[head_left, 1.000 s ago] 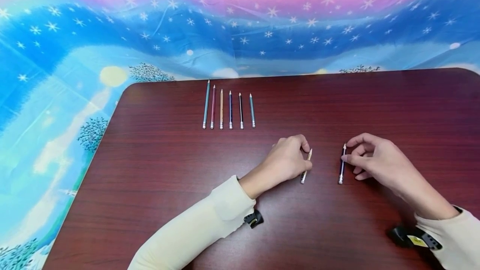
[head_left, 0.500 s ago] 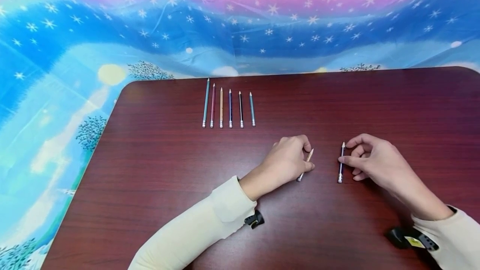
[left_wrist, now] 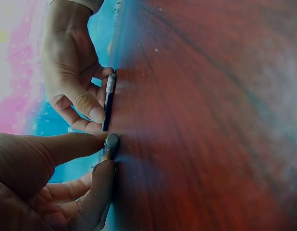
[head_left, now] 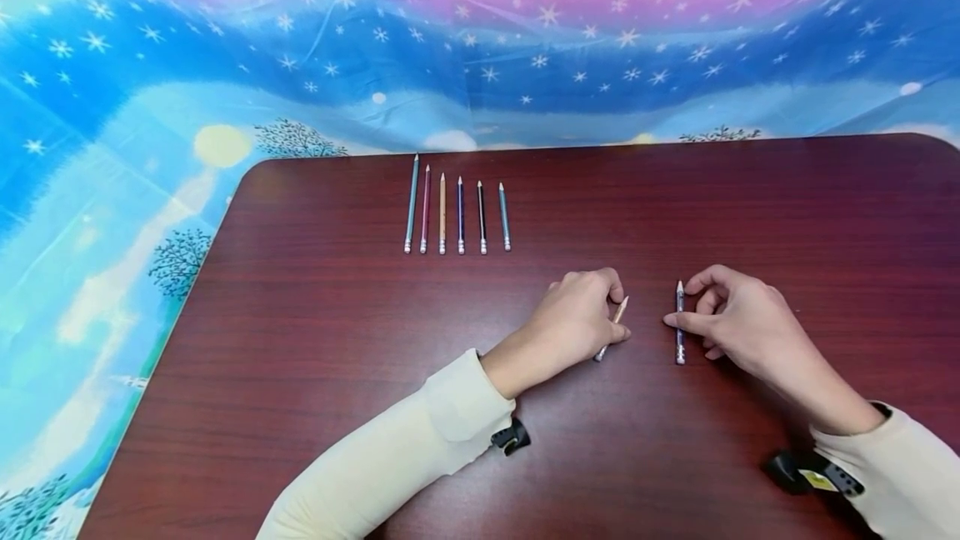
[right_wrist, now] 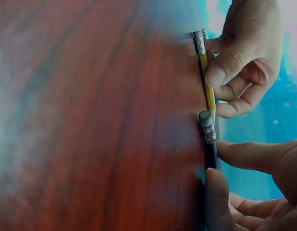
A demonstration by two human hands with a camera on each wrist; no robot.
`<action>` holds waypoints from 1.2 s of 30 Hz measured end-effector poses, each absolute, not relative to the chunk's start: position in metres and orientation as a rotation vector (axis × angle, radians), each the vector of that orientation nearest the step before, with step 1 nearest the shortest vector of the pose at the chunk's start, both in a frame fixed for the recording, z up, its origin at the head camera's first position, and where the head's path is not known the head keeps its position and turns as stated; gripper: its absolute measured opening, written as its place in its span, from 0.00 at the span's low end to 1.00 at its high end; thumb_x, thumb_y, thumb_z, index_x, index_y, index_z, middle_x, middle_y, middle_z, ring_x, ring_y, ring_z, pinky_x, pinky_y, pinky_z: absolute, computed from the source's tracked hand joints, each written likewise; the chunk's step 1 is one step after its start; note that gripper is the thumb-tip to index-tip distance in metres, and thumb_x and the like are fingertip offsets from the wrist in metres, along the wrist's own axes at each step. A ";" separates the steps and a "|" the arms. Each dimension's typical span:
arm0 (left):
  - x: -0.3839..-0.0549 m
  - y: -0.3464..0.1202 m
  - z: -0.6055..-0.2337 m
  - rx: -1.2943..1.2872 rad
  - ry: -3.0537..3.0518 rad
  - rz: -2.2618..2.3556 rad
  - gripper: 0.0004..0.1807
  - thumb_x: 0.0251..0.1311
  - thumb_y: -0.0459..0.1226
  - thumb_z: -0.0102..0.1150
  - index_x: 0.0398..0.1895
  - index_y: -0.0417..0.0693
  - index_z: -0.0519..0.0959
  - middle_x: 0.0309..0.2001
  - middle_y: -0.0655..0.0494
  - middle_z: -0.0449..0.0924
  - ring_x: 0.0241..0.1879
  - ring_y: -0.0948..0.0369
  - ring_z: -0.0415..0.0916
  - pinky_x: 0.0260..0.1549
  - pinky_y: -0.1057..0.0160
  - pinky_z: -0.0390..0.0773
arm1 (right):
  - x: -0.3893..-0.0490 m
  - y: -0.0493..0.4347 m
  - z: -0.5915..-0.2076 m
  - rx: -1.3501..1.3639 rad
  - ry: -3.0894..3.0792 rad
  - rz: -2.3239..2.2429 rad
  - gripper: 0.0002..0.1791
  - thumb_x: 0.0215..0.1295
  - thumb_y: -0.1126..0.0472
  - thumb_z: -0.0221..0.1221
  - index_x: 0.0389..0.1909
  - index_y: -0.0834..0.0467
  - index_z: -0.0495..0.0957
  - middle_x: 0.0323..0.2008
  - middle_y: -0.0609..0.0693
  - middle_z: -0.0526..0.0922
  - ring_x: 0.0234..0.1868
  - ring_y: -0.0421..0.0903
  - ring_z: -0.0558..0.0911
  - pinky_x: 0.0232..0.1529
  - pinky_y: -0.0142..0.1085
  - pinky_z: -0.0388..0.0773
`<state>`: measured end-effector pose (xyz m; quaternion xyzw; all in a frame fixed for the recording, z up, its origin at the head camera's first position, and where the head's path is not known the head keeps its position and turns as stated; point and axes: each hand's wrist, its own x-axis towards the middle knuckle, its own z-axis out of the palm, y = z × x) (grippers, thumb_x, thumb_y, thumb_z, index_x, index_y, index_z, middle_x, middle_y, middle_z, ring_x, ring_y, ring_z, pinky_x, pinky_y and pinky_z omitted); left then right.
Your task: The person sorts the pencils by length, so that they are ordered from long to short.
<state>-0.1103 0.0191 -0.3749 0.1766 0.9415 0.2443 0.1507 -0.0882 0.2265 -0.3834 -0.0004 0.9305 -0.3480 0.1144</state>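
In the head view my left hand (head_left: pixel 566 319) pinches a short yellow pencil (head_left: pixel 622 311), whose point angles up and to the right. Its eraser end (left_wrist: pixel 111 141) shows between thumb and finger in the left wrist view. To the right, my right hand (head_left: pixel 750 323) holds a short dark pencil (head_left: pixel 680 342) nearly straight, point away from me. The right thumb crosses over its middle and a forefinger bends close to its point. From the right wrist view, the dark pencil's eraser end (right_wrist: pixel 207 124) stands out above the fingers. A gap separates the two pencils.
Several pencils lie in a row at the back: a long teal pencil (head_left: pixel 412 202), then a dark red pencil (head_left: pixel 426 208), down to a short blue pencil (head_left: pixel 505 217). Their erasers line up. Behind the dark wood table (head_left: pixel 300 340) hangs a snowflake-patterned cloth (head_left: pixel 480 40).
My right hand has shifted slightly left with the dark pencil, its thumb now reaching further across. The yellow pencil has tilted a little more to the right in my left hand.
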 end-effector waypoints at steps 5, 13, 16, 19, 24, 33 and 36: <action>-0.111 0.018 -0.375 0.517 2.715 0.701 0.13 0.51 0.42 0.73 0.37 0.56 0.78 0.20 0.70 0.74 0.24 0.72 0.72 0.30 0.70 0.73 | -0.089 0.225 -0.385 -0.035 2.738 -0.999 0.18 0.58 0.60 0.68 0.44 0.64 0.73 0.22 0.49 0.79 0.15 0.40 0.79 0.17 0.34 0.79; -0.110 0.018 -0.374 0.533 2.741 0.649 0.11 0.51 0.39 0.71 0.36 0.57 0.79 0.22 0.70 0.74 0.26 0.68 0.73 0.28 0.68 0.73 | -0.090 0.224 -0.384 -0.077 2.794 -0.942 0.11 0.57 0.66 0.65 0.40 0.63 0.76 0.21 0.48 0.78 0.14 0.39 0.77 0.15 0.32 0.73; -0.109 0.018 -0.373 0.533 2.747 0.638 0.11 0.50 0.39 0.71 0.36 0.57 0.80 0.24 0.70 0.74 0.27 0.67 0.73 0.28 0.66 0.73 | -0.091 0.223 -0.383 -0.093 2.818 -0.915 0.10 0.56 0.67 0.64 0.39 0.63 0.76 0.20 0.47 0.77 0.14 0.39 0.75 0.15 0.32 0.69; -0.108 0.018 -0.372 0.534 2.752 0.625 0.11 0.50 0.40 0.71 0.36 0.58 0.80 0.24 0.70 0.75 0.27 0.67 0.74 0.27 0.66 0.73 | -0.092 0.222 -0.382 -0.097 2.818 -0.906 0.10 0.56 0.67 0.63 0.39 0.63 0.76 0.21 0.47 0.77 0.14 0.39 0.75 0.15 0.32 0.68; -0.107 0.017 -0.372 0.527 2.777 0.616 0.11 0.49 0.40 0.71 0.36 0.60 0.81 0.24 0.71 0.75 0.26 0.65 0.73 0.25 0.65 0.73 | -0.094 0.221 -0.380 -0.101 2.797 -0.893 0.11 0.55 0.66 0.62 0.40 0.63 0.76 0.22 0.47 0.78 0.14 0.39 0.74 0.17 0.32 0.67; -0.113 -0.004 -0.373 0.407 2.709 0.826 0.13 0.50 0.37 0.67 0.40 0.59 0.82 0.22 0.71 0.76 0.25 0.68 0.74 0.27 0.67 0.73 | -0.102 0.213 -0.374 -0.133 2.793 -0.921 0.11 0.56 0.65 0.61 0.40 0.62 0.77 0.24 0.49 0.79 0.15 0.39 0.74 0.20 0.31 0.69; -0.115 -0.013 -0.372 0.354 2.630 0.946 0.13 0.52 0.36 0.67 0.42 0.56 0.81 0.24 0.69 0.79 0.24 0.70 0.75 0.28 0.70 0.74 | -0.105 0.208 -0.371 -0.129 2.768 -0.947 0.11 0.57 0.65 0.61 0.41 0.62 0.77 0.26 0.50 0.79 0.16 0.39 0.75 0.20 0.31 0.70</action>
